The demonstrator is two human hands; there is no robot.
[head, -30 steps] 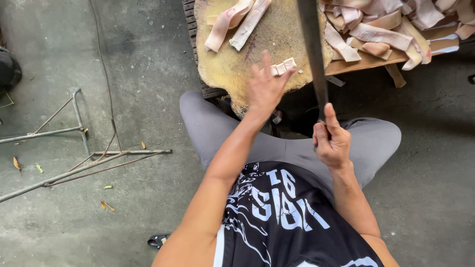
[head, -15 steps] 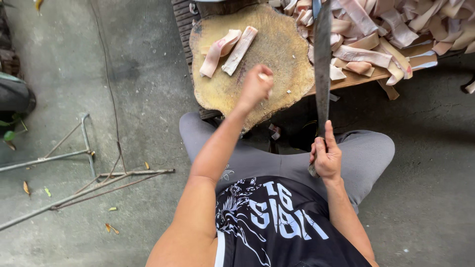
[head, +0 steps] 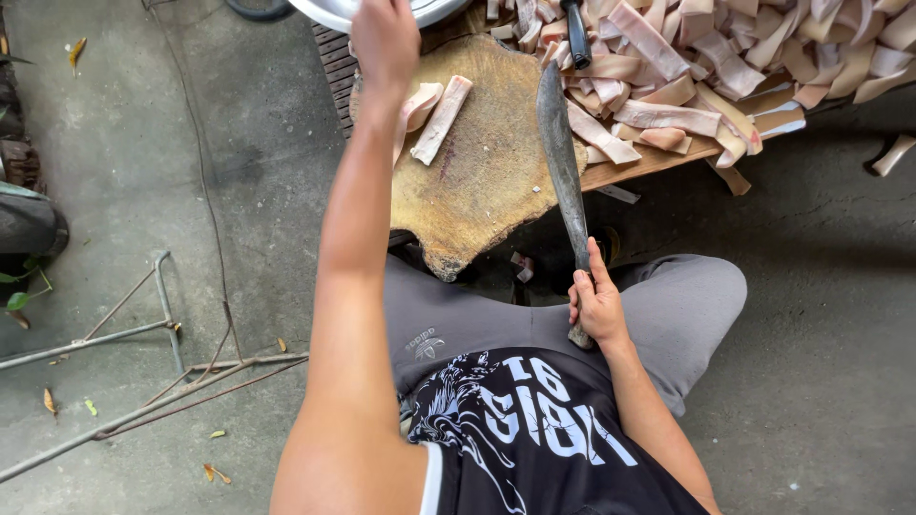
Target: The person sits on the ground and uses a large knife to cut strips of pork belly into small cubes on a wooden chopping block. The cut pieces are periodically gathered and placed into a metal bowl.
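My right hand point(head: 596, 305) grips the handle of a long, dark-bladed knife point(head: 559, 157). Its blade reaches up over the right edge of a round wooden chopping block point(head: 477, 191). Two pale strips point(head: 437, 116) lie on the block's upper left part. My left hand point(head: 384, 40) is stretched far forward over the rim of a white bowl point(head: 324, 11) at the top edge. Its fingers curl away from me, so anything in them is hidden. A big pile of pale strips point(head: 716, 67) covers the wooden board to the right of the block.
A black-handled tool point(head: 576, 33) lies in the pile. A bent metal rod frame point(head: 153, 334) rests on the concrete floor at left, among dry leaves. One strip point(head: 892, 154) lies on the floor at far right. My knees sit just below the block.
My left hand closed over a small piece on the block, then moved up to the white bowl. The view has tilted forward. My right hand has kept hold of the knife.
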